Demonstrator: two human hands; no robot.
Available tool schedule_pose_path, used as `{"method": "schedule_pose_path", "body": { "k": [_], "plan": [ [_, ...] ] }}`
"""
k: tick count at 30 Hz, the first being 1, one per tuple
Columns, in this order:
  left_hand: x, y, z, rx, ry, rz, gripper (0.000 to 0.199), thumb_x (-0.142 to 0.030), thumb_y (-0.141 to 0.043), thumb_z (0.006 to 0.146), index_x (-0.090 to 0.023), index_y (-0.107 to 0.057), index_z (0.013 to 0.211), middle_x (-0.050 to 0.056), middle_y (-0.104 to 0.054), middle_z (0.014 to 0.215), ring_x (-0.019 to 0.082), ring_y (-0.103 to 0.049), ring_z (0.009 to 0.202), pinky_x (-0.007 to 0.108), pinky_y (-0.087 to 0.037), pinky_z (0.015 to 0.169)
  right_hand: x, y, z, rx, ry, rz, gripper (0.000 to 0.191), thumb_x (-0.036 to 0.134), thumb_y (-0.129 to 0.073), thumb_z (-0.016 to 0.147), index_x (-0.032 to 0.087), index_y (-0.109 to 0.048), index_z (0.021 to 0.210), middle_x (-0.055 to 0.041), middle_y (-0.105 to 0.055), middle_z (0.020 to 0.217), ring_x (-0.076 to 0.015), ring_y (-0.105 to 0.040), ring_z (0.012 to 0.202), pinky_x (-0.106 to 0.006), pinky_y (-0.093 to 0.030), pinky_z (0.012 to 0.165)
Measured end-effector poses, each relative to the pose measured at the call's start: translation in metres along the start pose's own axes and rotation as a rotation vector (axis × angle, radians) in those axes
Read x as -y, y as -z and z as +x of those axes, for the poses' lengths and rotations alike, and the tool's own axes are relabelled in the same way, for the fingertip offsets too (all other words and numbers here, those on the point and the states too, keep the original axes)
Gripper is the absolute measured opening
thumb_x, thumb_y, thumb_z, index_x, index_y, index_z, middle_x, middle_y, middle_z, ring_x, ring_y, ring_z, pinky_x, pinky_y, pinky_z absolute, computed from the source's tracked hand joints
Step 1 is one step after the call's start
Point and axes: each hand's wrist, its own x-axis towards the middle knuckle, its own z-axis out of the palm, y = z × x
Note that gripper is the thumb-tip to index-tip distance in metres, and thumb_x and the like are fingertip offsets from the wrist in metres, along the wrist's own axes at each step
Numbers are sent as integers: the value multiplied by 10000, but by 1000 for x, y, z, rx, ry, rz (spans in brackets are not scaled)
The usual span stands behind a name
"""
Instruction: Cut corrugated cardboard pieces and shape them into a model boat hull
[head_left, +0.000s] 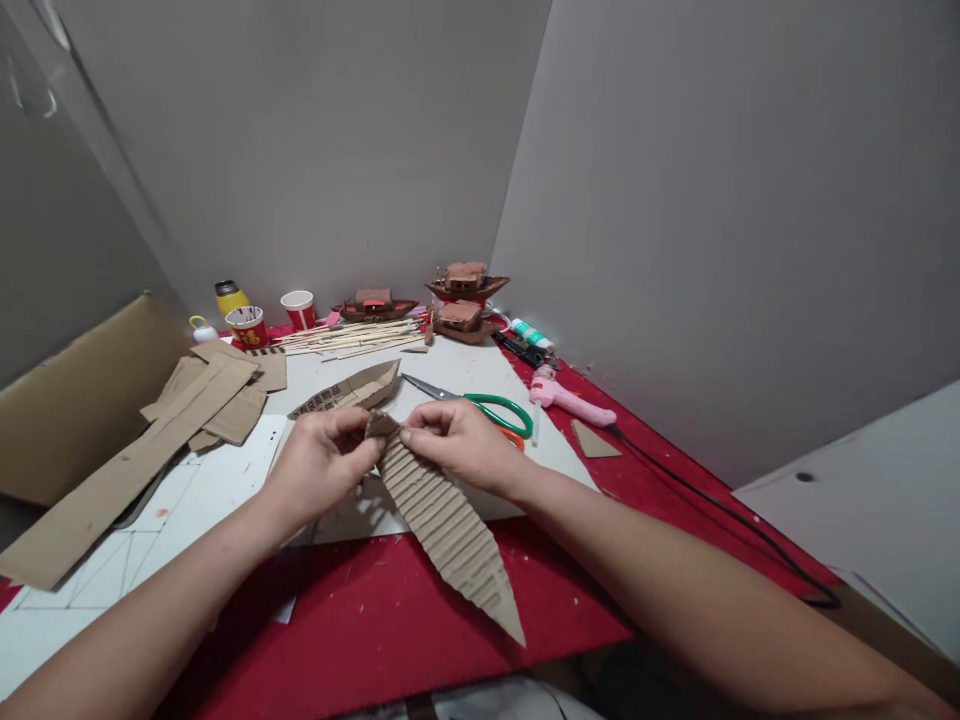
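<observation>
A long leaf-shaped piece of corrugated cardboard, its ridges bare, slants down toward me with its pointed tip over the red tablecloth. My left hand pinches its upper end between thumb and fingers. On the other edge of that same end, my right hand also grips it with thumb and fingertips. Just behind my hands lies a boat-shaped cardboard piece with printed characters. Green-handled scissors rest beyond my right hand, with an orange-handled tool partly hidden below them.
Cardboard scraps pile up at left on white paper with drawn lines. Wooden sticks, paper cups and several model boats stand at the back. A pink glue gun trails a black cord at right.
</observation>
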Motion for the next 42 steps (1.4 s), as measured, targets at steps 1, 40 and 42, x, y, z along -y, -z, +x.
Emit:
{"method": "schedule_pose_path", "body": {
  "k": [1,40,42],
  "plan": [
    [-1,2,1,31,40,-78,156,-290,-597,752,-163,-660,688,12,-637,616,148,-556,577,242,-438,552,1,1,0,16,-13,17,164,297,-615,711,180,-568,607,62,-456,503,-84,-394,464,-203,-291,439],
    [-5,-2,-3,146,-20,-371,116,-211,-573,845,-131,-629,908,-1,-606,696,114,-555,601,224,-490,580,-2,-4,-4,-20,-10,186,243,397,-681,719,166,-606,711,41,-556,587,-101,-514,526,-216,-402,505],
    [-6,-2,-3,144,-4,-378,76,-198,-594,821,-135,-624,851,-11,-592,662,109,-543,583,216,-477,558,-2,-5,-4,-7,20,182,241,396,-683,724,169,-601,715,49,-532,574,-97,-495,519,-214,-393,502]
  ]
}}
